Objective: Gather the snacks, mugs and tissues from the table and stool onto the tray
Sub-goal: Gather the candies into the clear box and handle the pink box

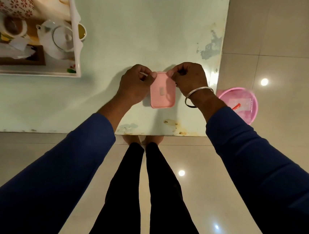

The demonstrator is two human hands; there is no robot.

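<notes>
tray [78,34] already holds mugs, teapot and tissues; my left hand [134,84] and right hand [187,78] pinch the pink box [162,93], not yet moved over

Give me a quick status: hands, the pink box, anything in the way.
Left hand and right hand both pinch far corners of pink box. Box on table, not yet on tray. Path to tray unobstructed.

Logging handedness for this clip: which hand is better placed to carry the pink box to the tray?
Left, probably. Both hands pinch the pink box at its far corners, but the left hand is on the side nearer the tray.
</notes>
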